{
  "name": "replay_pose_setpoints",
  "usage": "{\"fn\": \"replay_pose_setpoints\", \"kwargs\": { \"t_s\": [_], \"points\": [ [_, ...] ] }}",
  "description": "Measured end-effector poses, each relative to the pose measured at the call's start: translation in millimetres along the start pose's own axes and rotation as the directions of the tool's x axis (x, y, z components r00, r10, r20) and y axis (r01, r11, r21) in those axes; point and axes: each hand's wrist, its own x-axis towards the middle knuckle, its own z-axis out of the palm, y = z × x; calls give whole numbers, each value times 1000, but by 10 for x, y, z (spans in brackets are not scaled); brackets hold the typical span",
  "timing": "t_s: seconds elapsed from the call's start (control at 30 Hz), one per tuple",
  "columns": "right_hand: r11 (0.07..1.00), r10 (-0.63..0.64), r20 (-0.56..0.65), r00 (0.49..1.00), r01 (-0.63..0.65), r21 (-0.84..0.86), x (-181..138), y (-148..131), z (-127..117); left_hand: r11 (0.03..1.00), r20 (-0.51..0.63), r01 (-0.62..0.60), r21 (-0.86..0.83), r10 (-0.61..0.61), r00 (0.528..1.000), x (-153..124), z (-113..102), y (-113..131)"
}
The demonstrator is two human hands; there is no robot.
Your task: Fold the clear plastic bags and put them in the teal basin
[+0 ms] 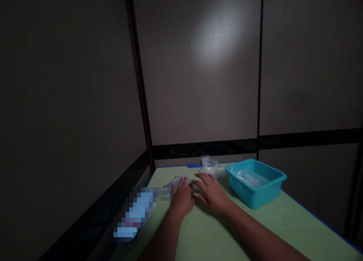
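A crumpled clear plastic bag (167,191) lies on the light green table (210,238), spread under my left hand (183,198). That hand rests on the bag with its fingers stretched forward and apart. Close beside it, my right hand (211,191) is held low with its fingers spread, the fingertips near the bag's right part. Whether those fingertips touch the plastic, I cannot tell. More clear plastic bags (212,171) lie in a loose heap just beyond my right hand.
To the right stands a turquoise plastic basin (255,194) with clear plastic bags (251,177) inside. A blurred-out object (136,215) lies at the table's left edge. Panelled walls (204,102) rise behind the table and on its left.
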Motion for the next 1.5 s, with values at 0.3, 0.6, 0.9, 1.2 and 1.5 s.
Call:
{"fn": "replay_pose_setpoints", "kwargs": {
  "t_s": [0.3, 0.6, 0.9, 1.2, 1.5],
  "points": [
    [950, 296, 366, 882, -312, -15, -166, 374, 433, 998, 130, 47, -48, -41, 991, 20, -13, 1],
    [932, 325, 435, 840, -362, 3, -179, 419, 469, 996, 234, 31, -87, -10, 972, 21, 36, -55],
    [934, 312, 458, 832, -356, 10, -186, 458, 456, 994, 271, 24, -108, 6, 962, 22, 16, -57],
    [934, 305, 479, 823, -358, 21, -194, 461, 428, 993, 291, 15, -115, 20, 956, 16, 1, -56],
    [932, 305, 493, 815, -361, 20, -194, 459, 422, 993, 297, 16, -114, 19, 955, 0, -29, -37]
  ]
}}
